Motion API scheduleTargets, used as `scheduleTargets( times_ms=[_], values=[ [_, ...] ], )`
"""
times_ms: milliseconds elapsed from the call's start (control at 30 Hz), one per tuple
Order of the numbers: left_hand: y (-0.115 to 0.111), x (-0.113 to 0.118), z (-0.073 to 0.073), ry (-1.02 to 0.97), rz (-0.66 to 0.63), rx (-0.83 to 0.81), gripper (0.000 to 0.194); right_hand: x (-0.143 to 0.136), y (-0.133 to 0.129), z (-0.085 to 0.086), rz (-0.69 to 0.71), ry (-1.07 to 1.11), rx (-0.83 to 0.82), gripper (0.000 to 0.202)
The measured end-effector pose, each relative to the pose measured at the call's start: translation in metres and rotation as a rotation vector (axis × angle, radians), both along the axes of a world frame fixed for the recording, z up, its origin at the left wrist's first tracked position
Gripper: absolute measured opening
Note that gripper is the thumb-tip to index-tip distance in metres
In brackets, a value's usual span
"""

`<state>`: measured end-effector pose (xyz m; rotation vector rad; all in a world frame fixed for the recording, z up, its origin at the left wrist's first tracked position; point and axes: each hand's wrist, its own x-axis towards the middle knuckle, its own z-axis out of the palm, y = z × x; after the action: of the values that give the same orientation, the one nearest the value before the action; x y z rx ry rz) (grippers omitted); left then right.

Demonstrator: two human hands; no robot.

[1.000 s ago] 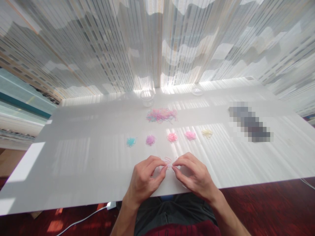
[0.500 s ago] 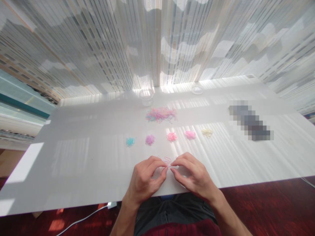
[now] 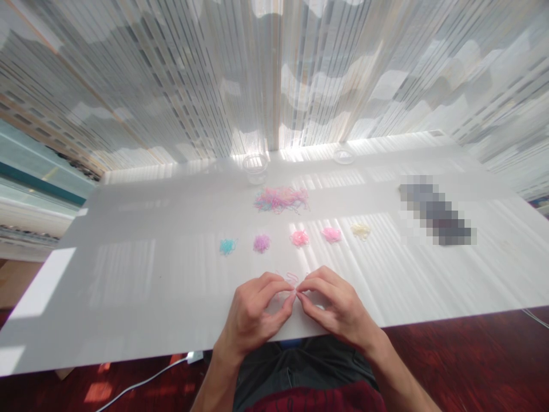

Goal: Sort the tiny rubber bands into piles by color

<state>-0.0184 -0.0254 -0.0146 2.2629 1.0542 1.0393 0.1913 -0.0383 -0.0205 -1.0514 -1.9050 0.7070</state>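
Close to the table's front edge, my left hand (image 3: 261,309) and my right hand (image 3: 332,300) meet at their fingertips. Each pinches thumb against forefinger on what looks like a tiny pale pink elastic band, mostly hidden by the fingers. Just beyond the fingertips lie a few loose pink elastic bands (image 3: 292,277). Farther out, small piles form a row: teal bands (image 3: 227,246), purple bands (image 3: 261,244), coral-pink bands (image 3: 299,238), pink bands (image 3: 331,234) and pale yellow bands (image 3: 361,231). Behind them spreads a larger mixed-colour heap of bands (image 3: 281,199).
At the back of the white table (image 3: 171,217) stand a clear plastic cup (image 3: 256,169) and a clear lid (image 3: 343,156). A dark blurred-out object (image 3: 435,210) lies on the right. Striped curtains (image 3: 274,74) hang behind the far edge. A white cable (image 3: 141,382) runs along the floor.
My fingertips have come slightly closer together, closing the small gap between the two pinches. The piles, cup and lid stay where they were.
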Motion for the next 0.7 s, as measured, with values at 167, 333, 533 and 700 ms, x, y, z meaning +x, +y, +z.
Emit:
scheduleTargets(
  times_ms=[167,333,533,700],
  values=[
    [0.0004,0.0002,-0.0007,-0.024,-0.008,0.014,0.015,0.0001,0.0002,0.0003,0.001,0.000,-0.002,0.011],
    [0.0001,-0.0002,-0.0018,-0.029,-0.001,0.018,0.016,0.0003,0.0002,0.0008,-0.003,0.001,-0.011,0.011],
    [-0.0001,-0.0015,-0.0014,-0.054,-0.001,0.003,0.017,-0.0002,0.0006,0.0007,-0.011,-0.018,-0.023,0.011],
    [-0.0003,-0.0024,-0.0020,-0.052,0.001,-0.008,0.016,0.0002,0.0012,0.0011,-0.012,-0.022,-0.015,0.011]
  ],
)
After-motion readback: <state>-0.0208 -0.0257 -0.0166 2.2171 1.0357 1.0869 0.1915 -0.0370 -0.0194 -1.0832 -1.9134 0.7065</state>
